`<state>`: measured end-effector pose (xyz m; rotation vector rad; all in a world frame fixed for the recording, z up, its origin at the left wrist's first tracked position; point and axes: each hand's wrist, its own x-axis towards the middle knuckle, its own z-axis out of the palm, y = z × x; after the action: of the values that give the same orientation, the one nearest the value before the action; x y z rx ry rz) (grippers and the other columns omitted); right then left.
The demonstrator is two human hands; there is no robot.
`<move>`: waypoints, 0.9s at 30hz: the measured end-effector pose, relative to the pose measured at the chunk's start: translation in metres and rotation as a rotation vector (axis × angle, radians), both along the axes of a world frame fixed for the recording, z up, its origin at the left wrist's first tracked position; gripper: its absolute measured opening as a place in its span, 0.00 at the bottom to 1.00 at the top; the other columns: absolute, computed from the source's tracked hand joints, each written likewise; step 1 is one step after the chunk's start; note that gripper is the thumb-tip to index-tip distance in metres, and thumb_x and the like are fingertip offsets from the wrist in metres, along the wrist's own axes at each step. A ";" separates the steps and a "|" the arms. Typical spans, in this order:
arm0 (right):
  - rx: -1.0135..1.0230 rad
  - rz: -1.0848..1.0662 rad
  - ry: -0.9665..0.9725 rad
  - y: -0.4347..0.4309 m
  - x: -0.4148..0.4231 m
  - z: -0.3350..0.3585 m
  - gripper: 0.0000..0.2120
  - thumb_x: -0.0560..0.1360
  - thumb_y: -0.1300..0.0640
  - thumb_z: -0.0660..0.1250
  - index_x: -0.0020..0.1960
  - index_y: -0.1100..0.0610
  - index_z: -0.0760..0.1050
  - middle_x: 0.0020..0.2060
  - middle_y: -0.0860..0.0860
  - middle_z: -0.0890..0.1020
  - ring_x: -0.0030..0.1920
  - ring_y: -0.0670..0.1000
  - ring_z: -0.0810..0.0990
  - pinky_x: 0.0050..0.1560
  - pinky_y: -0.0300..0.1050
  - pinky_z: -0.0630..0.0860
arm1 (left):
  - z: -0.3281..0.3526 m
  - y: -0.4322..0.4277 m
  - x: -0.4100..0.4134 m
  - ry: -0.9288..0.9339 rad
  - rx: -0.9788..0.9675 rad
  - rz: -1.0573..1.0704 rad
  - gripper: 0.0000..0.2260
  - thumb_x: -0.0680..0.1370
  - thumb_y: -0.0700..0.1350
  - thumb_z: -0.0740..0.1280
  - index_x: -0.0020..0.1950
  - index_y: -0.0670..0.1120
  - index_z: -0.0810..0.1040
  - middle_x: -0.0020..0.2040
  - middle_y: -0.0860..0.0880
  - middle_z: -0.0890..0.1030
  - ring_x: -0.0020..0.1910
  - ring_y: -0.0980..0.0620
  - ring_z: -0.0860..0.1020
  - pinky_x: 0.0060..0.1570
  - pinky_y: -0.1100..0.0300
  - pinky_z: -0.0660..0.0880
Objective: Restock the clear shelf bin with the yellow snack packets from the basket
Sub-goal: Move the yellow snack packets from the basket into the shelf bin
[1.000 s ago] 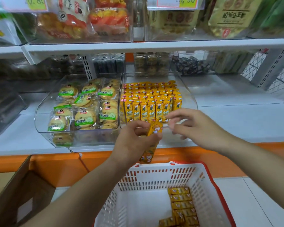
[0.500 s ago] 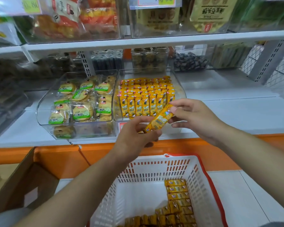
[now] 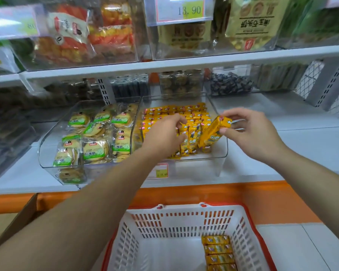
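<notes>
Head view: our right hand (image 3: 250, 133) pinches a yellow foil snack packet (image 3: 213, 132); our left hand (image 3: 162, 133) curls, grip unclear, in the well-stocked clear plastic bin (image 3: 222, 151); white slotted basket (image 3: 184, 218) below holds more.

The clear shelf bin (image 3: 200, 160) sits on the white shelf with its low front lip toward the near side. It holds yellow snack packets (image 3: 192, 114) standing upright in tight rows from the far wall forward. A single packet (image 3: 213, 132) hangs tilted over the bin's right part, pinched at its upper end by the right hand (image 3: 250, 135). The basket (image 3: 184, 218), white slotted plastic with a red rim, stands near and lower. Inside it, stacked packets (image 3: 217, 249) lie flat along its right side.
</notes>
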<state>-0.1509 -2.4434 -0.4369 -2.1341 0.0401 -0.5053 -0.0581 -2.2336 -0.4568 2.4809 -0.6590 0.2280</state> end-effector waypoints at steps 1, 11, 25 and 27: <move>-0.050 0.006 -0.003 -0.003 0.009 0.001 0.15 0.72 0.61 0.76 0.51 0.44 0.78 0.47 0.48 0.84 0.43 0.49 0.84 0.52 0.50 0.80 | -0.003 -0.006 0.015 -0.041 0.077 -0.015 0.18 0.77 0.48 0.74 0.65 0.55 0.76 0.57 0.53 0.79 0.56 0.51 0.77 0.51 0.57 0.75; -0.507 0.177 0.109 -0.002 0.096 0.007 0.19 0.70 0.61 0.77 0.51 0.41 0.76 0.47 0.46 0.83 0.45 0.47 0.82 0.50 0.43 0.77 | -0.036 -0.022 0.079 -0.134 0.195 -0.015 0.15 0.74 0.61 0.73 0.60 0.61 0.81 0.60 0.49 0.76 0.63 0.46 0.70 0.61 0.48 0.71; -0.964 0.025 0.260 0.019 0.132 0.006 0.17 0.68 0.46 0.77 0.56 0.44 0.79 0.53 0.48 0.81 0.57 0.53 0.77 0.50 0.49 0.75 | -0.050 -0.019 0.082 -0.109 0.048 0.039 0.14 0.72 0.62 0.75 0.55 0.62 0.83 0.60 0.53 0.76 0.61 0.49 0.70 0.56 0.51 0.71; -1.089 0.011 0.322 0.027 0.139 0.002 0.19 0.68 0.45 0.77 0.57 0.44 0.79 0.55 0.48 0.81 0.59 0.54 0.77 0.53 0.52 0.72 | -0.051 -0.019 0.081 -0.105 0.052 0.046 0.14 0.72 0.62 0.75 0.55 0.62 0.83 0.60 0.53 0.76 0.61 0.49 0.70 0.57 0.51 0.71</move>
<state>-0.0121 -2.4159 -0.4352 -3.2626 -0.0880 -0.1534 0.0229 -2.2525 -0.5073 2.5490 -0.6596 0.3653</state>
